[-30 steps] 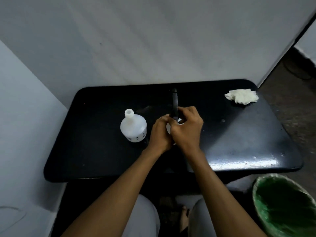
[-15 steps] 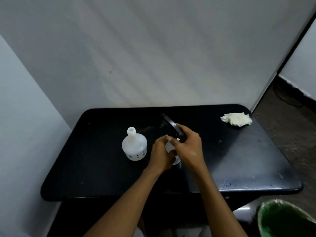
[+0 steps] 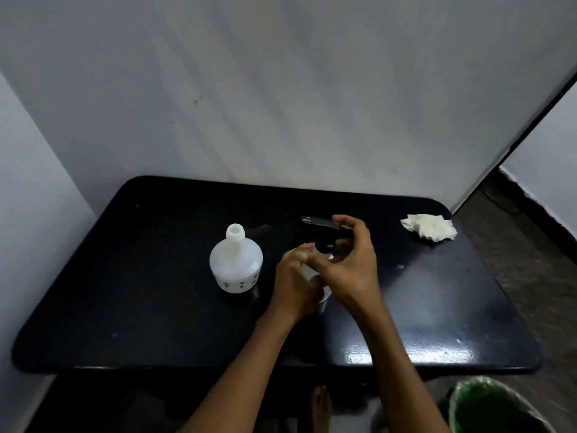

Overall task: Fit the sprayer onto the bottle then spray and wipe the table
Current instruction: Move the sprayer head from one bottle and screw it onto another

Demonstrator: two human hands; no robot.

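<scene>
A black trigger sprayer [image 3: 321, 225] sits on top of a white bottle [image 3: 324, 295] near the middle of the black table [image 3: 125, 307]; its nozzle points left. My right hand [image 3: 349, 270] grips the sprayer at its collar. My left hand [image 3: 295, 284] is wrapped around that bottle's body and hides most of it. A second white bottle [image 3: 235, 264] with an open neck stands upright just left of my hands, untouched. A crumpled white cloth [image 3: 429, 227] lies at the table's far right corner.
A white wall runs close behind the table and along its left side. A bin with a green liner [image 3: 493, 407] stands on the floor at the front right. My bare foot [image 3: 321, 404] shows under the table's front edge.
The sprayer head has turned from pointing away from me to pointing left while both hands stay on it and the bottle. The view has tilted upward.
</scene>
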